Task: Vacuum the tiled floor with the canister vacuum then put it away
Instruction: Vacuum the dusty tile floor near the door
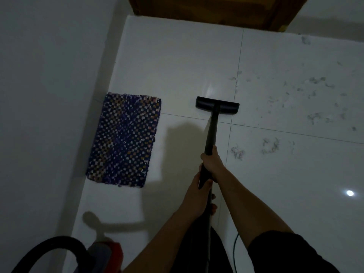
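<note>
**Floor pass under way: debris to the right not yet reached**

Both hands hold the wand (pixel 211 133). The right hand (pixel 211 164) has its grip closed around the wand higher up the shaft; the left hand (pixel 199 191) is wrapped round it lower down, nearer the body. The head (pixel 217 105) sits flat on the floor (pixel 177 66), close to a tile joint and well clear of the mat (pixel 124 140) by the wall (pixel 49 95).

The canister (pixel 104 253) stands behind at lower left with its hose (pixel 47 247) looping off it; in the dim light its outline is hard to make out. A cord (pixel 235 251) trails near the right arm.

Dust tufts (pixel 271 145) lie scattered over the tiles to the right of the head, untouched.

Recommendation: swing the head right and work the littered tiles in overlapping straight strokes, keeping the head flat so suction holds. Move slowly over the tufts so they lift rather than scatter. Keep the cord behind the head's path, and draw the canister along before the hose pulls taut.
</note>
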A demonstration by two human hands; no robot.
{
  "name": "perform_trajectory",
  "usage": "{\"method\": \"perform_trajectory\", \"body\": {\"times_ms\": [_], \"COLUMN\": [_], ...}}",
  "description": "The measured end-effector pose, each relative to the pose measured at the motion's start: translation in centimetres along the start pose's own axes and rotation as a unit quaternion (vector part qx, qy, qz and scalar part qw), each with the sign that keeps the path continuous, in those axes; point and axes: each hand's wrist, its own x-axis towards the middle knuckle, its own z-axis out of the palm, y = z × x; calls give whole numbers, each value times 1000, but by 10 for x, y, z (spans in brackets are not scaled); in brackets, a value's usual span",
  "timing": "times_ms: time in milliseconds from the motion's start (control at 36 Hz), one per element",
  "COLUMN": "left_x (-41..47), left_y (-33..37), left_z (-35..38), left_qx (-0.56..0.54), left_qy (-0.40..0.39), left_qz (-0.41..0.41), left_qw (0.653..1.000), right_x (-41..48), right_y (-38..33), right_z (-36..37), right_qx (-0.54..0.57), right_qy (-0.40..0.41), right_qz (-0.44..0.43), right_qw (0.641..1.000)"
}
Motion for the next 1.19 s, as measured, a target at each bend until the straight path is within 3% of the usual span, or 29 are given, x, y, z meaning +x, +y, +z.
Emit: {"method": "perform_trajectory", "body": {"times_ms": [556,1194], "left_x": [-52,-84], "left_y": [-77,-141], "left_z": [-21,-6], "left_qx": [32,37], "left_qy": [-66,-56], "left_qz": [10,2], "left_qw": [997,998], "right_x": [-47,-79], "right_y": [83,154], "right_z": [13,3], "right_qx": [20,47], "right_qy": [59,57], "right_qz": [5,-6], "right_qw": [998,997]}}
